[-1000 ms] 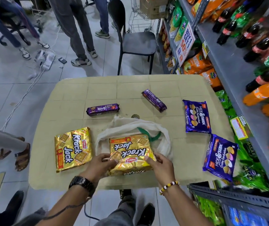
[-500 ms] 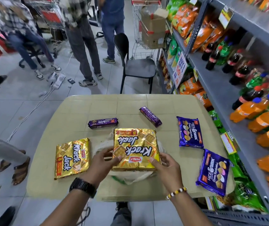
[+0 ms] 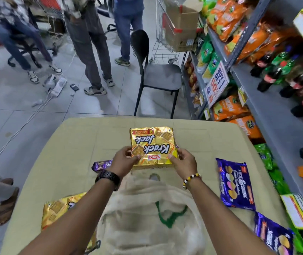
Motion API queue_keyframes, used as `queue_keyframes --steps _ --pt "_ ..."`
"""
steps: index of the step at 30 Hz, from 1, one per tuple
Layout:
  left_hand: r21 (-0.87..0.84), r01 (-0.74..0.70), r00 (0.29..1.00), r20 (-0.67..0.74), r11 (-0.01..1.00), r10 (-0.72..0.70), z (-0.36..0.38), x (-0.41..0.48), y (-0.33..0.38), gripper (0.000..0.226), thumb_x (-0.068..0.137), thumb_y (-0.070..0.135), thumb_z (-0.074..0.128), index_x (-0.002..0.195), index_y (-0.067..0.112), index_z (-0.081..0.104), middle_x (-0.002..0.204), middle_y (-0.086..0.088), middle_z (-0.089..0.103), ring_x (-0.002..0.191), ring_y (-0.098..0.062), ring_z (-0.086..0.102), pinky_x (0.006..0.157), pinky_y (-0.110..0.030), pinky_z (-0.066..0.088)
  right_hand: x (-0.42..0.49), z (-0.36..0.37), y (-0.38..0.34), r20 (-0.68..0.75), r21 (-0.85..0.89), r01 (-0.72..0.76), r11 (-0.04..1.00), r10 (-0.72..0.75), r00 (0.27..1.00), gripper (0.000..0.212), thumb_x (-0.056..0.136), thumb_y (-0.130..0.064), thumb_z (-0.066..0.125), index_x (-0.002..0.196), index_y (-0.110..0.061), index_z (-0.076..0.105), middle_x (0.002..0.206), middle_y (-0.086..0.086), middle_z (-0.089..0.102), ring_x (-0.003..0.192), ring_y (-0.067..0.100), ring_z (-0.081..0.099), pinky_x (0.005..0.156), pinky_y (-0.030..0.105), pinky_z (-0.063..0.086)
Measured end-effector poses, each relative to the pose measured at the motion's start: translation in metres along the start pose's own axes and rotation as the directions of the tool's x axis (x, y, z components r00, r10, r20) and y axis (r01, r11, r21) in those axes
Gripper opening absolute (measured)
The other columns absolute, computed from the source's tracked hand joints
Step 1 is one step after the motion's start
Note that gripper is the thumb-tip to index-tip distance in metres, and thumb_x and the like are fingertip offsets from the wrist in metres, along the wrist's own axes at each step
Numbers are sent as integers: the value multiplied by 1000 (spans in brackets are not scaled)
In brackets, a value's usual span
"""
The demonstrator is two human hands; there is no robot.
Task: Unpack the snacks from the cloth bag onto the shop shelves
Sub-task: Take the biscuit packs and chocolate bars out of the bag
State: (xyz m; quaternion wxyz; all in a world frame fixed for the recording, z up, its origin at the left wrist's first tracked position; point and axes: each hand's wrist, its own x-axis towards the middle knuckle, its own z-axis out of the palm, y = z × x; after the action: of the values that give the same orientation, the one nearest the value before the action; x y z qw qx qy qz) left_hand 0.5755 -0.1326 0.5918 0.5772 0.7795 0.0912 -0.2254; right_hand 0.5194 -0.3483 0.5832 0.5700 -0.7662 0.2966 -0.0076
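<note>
Far L on the beige table (image 3: 69,148), a flat gold pkt (image 3: 58,212) of crinkly foil lies near the front edge, its R part hidden under the L forearm, print blurred. Next, a slim glossy purple roll (image 3: 102,165), R end hidden behind the L hand (image 3: 124,161). L hand grips the L edge of the held gold pkt (image 3: 152,146), thumb on top, fingers curled under. This shiny, squarish foil Krack Jack pkt sits mid-table, text upside down; can't tell if it touches the top. Nearer, betw. both forearms, the cloth bag (image 3: 147,218) lies slumped: cream, coarse weave, green handle, near part blurred. R hand (image 3: 184,162) pinches the pkt's R corner the same way. Further R, a glossy purple pkt (image 3: 235,186) lies flat; a second purple pkt (image 3: 273,236) at the near R corner is cut off by the frame. Grey metal shelves (image 3: 275,116) run close along the table's R edge w/ orange & green bags & bottles, all smeared. Bare tabletop shows from the held pkt to the far edge; a black chair (image 3: 158,74) stands beyond it.
</note>
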Motion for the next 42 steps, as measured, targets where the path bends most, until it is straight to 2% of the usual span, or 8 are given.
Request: queue_keyframes --steps 5,12,21,26,30,36,39,42 --pt "128 30 1000 -3 991 -30 -10 100 -13 51 84 23 75 131 15 57 119 -10 66 103 -28 67 92 -49 56 86 43 5 26 -112 -38 993 41 999 21 81 -26 72 100 -26 64 100 -1 72 91 21 68 84 45 57" --pt "211 117 993 10 971 -122 -14 164 -41 48 88 22 71 133 15 56 122 -8 65 104 -27 65 92 -47 55 132 85 21 68 -306 -68 950 94 993 29 91 -25 63 116 -11 61 116 9 66 104 30 62 80 33 48" --pt "481 42 999 -8 876 -44 -17 163 -52 55 90 30 69 139 13 50 129 -9 65 112 -28 63 92 -37 51 133 94 32 160 -538 -45 842 155 975 23 87 -18 62 108 -9 59 106 10 67 100 30 63 70 27 43" --pt "530 -53 991 -75 847 109 -6 130 -36 49 91 30 63 136 15 52 130 -14 58 115 -33 58 94 -43 51 91 57 33 136 -423 -22 906 88 987 31 82 -16 66 114 -16 62 111 3 70 103 23 65 92 41 53" --pt "480 -263 962 63 837 266 35 88 -30 38 90 22 63 127 14 60 127 -10 62 117 -29 58 96 -40 48 28 -2 49 69 -349 -73 934 103 992 38 83 -9 69 120 -17 64 105 -6 65 102 9 63 93 24 49" --pt "366 -416 864 445 833 237 117 26 -22 32 93 25 62 124 23 61 121 3 65 106 -13 63 93 -31 50 -45 -102 105 -131 -294 -210 932 178 975 29 83 0 67 102 -23 64 98 -1 72 84 -16 61 82 8 50" --pt "367 -456 802 565 811 195 165 1 -18 31 92 31 62 122 23 62 118 4 66 99 -11 65 91 -32 53 -73 -155 127 -202 -298 -282 912 228 953 30 83 0 66 99 -26 65 98 2 73 85 -15 62 74 0 45" --pt "387 -411 757 650 825 72 211 -26 -15 29 92 32 64 119 21 64 111 8 67 94 -12 68 88 -28 53 -94 -204 151 -263 -272 -318 908 248 932 30 82 -1 65 98 -27 65 97 3 73 87 4 67 76 5 48"
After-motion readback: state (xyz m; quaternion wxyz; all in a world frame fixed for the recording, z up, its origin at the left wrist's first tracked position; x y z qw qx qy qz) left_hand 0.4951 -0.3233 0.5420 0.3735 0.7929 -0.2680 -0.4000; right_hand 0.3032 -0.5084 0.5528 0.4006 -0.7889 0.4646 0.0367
